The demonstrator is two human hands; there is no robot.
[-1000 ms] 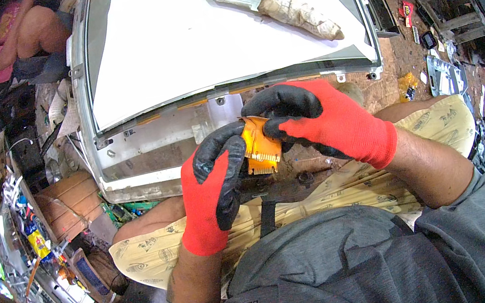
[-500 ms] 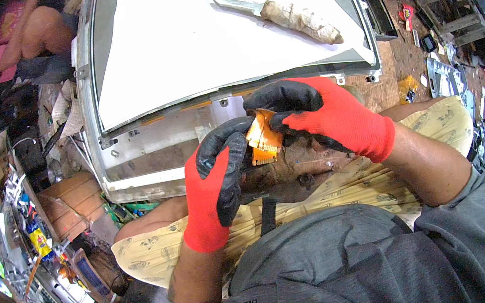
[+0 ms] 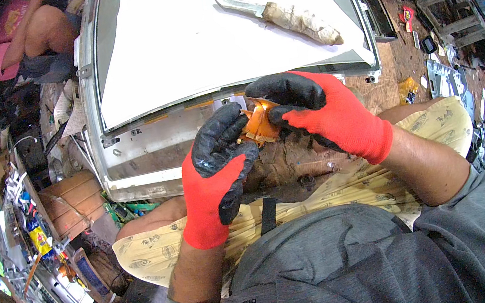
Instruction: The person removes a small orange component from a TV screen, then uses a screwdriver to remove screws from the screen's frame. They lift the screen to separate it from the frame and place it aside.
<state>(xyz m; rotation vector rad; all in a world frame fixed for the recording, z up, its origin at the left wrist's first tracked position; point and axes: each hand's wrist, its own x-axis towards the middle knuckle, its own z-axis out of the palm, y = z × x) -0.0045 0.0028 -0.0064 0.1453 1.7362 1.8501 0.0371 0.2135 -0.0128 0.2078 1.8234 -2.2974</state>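
1. The step in hand, as I judge it, is the bending or sorting of a thin orange film (image 3: 261, 124) between the two hands; the exact purpose I cannot tell.
2. This film is near the middle of the frame, held up in front of the lower edge of a large metal-framed panel (image 3: 160, 51). It looks curved, with a toothed lower edge.
3. The right hand (image 3: 336, 113) comes from the right side. Its fingers are clamped together with the thumb on the right part of the film, and the back of the glove is turned upward.
4. The left hand (image 3: 211, 171) stands almost upright, left of the film. Its thumb and its fingers are apart, around the left edge; whether the fingertips touch the film, I cannot tell.
5. The right forearm (image 3: 428, 169) is slanting inward from the lower right; the left forearm (image 3: 198, 275) rises steeply from the lower edge.
6. The next move probably calls for a firm right pinch, while the left fingers take the free edge gently, because such thin material may tear or slip.
7. A knife (image 3: 302, 22) lies on the white panel, upper middle, away from both hands.
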